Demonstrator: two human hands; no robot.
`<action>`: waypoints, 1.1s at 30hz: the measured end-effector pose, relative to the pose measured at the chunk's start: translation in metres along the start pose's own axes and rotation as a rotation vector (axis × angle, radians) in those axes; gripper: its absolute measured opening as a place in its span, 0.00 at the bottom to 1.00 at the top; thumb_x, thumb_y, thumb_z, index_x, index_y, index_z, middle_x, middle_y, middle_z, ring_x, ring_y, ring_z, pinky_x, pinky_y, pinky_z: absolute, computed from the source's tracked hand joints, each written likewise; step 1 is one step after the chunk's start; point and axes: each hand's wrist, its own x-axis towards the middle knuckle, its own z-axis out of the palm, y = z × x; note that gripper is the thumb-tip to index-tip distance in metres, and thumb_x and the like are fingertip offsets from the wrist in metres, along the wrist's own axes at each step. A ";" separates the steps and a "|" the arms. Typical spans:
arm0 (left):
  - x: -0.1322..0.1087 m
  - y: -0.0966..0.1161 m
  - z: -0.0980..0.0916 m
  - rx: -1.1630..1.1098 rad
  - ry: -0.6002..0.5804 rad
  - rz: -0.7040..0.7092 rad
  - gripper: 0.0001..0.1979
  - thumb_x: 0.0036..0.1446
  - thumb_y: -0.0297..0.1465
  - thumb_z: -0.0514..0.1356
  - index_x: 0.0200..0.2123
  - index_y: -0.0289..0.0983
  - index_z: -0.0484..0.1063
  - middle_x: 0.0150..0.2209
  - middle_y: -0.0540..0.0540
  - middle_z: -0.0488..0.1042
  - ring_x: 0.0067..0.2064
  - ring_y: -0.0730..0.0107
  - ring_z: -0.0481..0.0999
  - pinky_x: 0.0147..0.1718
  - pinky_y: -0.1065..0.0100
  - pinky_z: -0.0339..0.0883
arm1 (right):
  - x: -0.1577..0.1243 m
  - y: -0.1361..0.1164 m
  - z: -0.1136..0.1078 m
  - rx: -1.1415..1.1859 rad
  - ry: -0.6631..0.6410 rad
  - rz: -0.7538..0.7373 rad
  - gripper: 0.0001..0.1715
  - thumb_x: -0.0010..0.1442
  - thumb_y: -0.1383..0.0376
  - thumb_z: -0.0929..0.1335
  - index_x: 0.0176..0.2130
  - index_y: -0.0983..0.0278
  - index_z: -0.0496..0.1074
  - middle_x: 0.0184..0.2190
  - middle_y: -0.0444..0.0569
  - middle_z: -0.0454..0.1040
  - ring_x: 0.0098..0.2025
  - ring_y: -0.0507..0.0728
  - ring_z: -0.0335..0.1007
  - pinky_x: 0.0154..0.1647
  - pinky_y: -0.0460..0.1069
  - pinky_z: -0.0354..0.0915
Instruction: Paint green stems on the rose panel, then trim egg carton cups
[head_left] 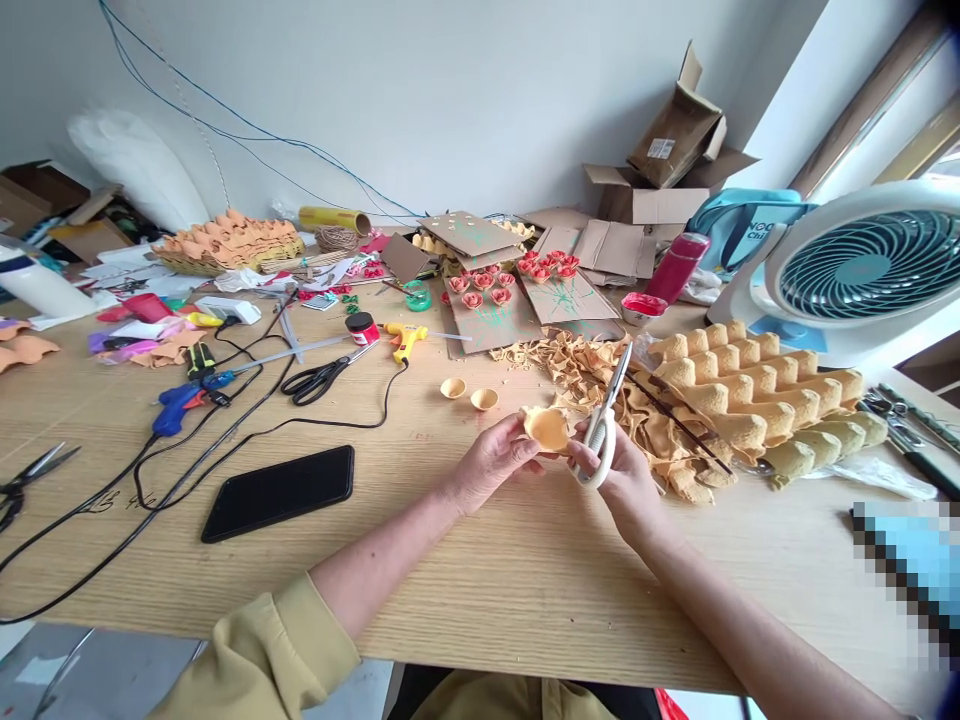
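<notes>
My left hand [491, 462] is closed around a small tan egg-carton cup [547, 427], holding it above the wooden table [480, 590]. My right hand [626, 478] grips white-handled scissors [604, 420] with the blades pointing up and away, right beside the cup. Two trimmed cups [469, 393] lie on the table just beyond my left hand. A heap of carton scraps [600, 385] spreads behind the scissors.
An egg carton tray [772, 400] lies at the right, a fan [870, 265] behind it. A black phone [279, 491], black scissors [322, 378], glue guns [405, 340] and cables lie at the left. Cardboard sheets with red paper flowers [517, 275] sit at the back.
</notes>
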 end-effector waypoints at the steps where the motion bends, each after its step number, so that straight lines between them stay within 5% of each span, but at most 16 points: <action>1: 0.000 0.001 -0.001 -0.001 0.001 0.011 0.25 0.55 0.44 0.68 0.50 0.34 0.73 0.49 0.38 0.77 0.46 0.60 0.80 0.37 0.70 0.71 | 0.000 -0.002 -0.002 -0.027 -0.019 -0.003 0.23 0.53 0.49 0.75 0.39 0.60 0.67 0.29 0.42 0.69 0.30 0.53 0.64 0.33 0.49 0.63; 14: 0.005 0.020 -0.018 -0.256 0.229 0.121 0.24 0.47 0.42 0.73 0.42 0.37 0.69 0.41 0.48 0.78 0.39 0.69 0.81 0.38 0.69 0.74 | 0.006 -0.014 -0.032 -0.738 -0.314 -0.187 0.14 0.62 0.54 0.67 0.32 0.61 0.68 0.27 0.43 0.68 0.32 0.54 0.63 0.31 0.49 0.59; 33: -0.001 0.016 -0.010 0.015 0.103 0.082 0.23 0.49 0.43 0.72 0.42 0.36 0.71 0.45 0.43 0.73 0.44 0.66 0.75 0.43 0.66 0.75 | 0.007 -0.013 -0.028 -0.930 -0.363 -0.253 0.14 0.63 0.53 0.67 0.32 0.60 0.64 0.30 0.44 0.70 0.33 0.55 0.64 0.36 0.50 0.60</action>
